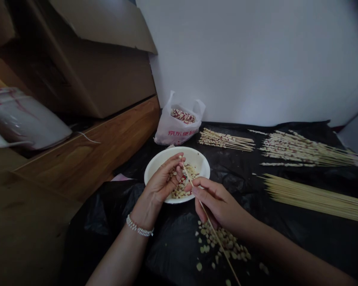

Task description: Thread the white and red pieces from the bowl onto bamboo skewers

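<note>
Homelike makeshift workspace, plastic sheeting (234, 171)

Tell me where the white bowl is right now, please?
In the head view, the white bowl is near the centre, in front of the plastic bag and partly hidden by the left hand.

One left hand (166, 179), one right hand (216, 200) and one bracelet (139, 226) are seen. One stick (208, 216) is held. One bowl (150, 169), one bag (172, 128) and one chip heap (229, 241) are set out, the chips being too many to be counted. Two threaded bundles (286, 149) and one bare bundle (313, 200) are laid out, their sticks too crowded for counting.
</note>
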A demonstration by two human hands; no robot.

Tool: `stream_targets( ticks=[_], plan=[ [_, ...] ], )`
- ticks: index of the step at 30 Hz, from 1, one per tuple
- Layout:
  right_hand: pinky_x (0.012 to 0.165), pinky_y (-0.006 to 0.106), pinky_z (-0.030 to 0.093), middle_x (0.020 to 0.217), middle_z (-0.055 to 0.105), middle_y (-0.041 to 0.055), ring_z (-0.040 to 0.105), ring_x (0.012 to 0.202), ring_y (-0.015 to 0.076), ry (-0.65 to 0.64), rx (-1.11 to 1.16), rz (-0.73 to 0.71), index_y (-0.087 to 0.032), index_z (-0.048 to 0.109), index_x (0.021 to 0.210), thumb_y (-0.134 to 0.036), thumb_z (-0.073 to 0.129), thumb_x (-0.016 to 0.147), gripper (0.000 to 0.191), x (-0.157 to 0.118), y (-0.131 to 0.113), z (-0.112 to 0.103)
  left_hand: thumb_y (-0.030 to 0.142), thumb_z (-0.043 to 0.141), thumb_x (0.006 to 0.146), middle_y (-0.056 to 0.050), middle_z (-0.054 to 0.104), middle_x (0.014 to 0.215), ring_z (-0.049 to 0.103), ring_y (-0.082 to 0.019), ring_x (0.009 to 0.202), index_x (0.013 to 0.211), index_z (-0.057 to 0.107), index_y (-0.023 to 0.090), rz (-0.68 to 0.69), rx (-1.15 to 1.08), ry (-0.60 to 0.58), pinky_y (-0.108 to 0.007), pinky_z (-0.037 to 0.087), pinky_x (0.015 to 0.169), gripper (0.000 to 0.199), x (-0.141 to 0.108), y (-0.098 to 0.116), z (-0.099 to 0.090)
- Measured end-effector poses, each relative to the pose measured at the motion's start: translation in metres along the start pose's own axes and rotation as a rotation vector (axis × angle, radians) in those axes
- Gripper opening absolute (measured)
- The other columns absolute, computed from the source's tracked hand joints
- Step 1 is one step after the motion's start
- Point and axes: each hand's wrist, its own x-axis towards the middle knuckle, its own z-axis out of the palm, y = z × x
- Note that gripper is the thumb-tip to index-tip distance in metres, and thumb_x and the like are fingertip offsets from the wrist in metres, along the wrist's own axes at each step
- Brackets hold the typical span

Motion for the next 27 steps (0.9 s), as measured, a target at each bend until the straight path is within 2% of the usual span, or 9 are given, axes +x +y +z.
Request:
stream_targets(
  ticks=[6, 14, 27],
  plan=[
    [0.029, 0.016, 0.023, 0.043, 0.055, -0.0100, 0.035, 0.026, 0.0066, 0.007, 0.056, 0.001, -0.018, 0.058, 0.106, -0.036, 0.042, 0.100, 0.024, 0.0008, 0.0020, 0.0002, -0.005, 0.062, 0.079, -0.005, 0.072, 0.080, 0.066, -0.007, 0.062, 0.096, 0.073, 0.009, -0.015, 0.045, -0.014, -0.011, 0.054, 0.055, 0.025, 0.0011, -0.0027, -0.0049],
    [0.030, 0.018, 0.023, 0.044, 0.056, -0.0097, 0.035, 0.026, 0.0072, 0.008, 0.091, -0.018, -0.019, 0.056, 0.105, -0.038, 0.044, 0.098, 0.024, 0.0042, 0.0053, -0.0016, -0.003, 0.069, 0.074, -0.003, 0.070, 0.074, 0.063, -0.005, 0.055, 0.091, 0.074, 0.009, -0.039, 0.114, -0.106, -0.010, 0.052, 0.051, 0.021, 0.0012, -0.0049, -0.0066],
    [0.030, 0.018, 0.023, 0.045, 0.056, -0.0094, 0.036, 0.026, 0.0064, 0.023, 0.102, -0.014, -0.019, 0.056, 0.104, -0.040, 0.044, 0.098, 0.025, 0.0038, 0.0061, -0.0007, -0.001, 0.074, 0.070, -0.002, 0.070, 0.072, 0.062, -0.004, 0.056, 0.087, 0.074, 0.010, 0.001, 0.184, -0.083, -0.008, 0.051, 0.053, 0.020, 0.0017, -0.0062, -0.0059]
  ],
)
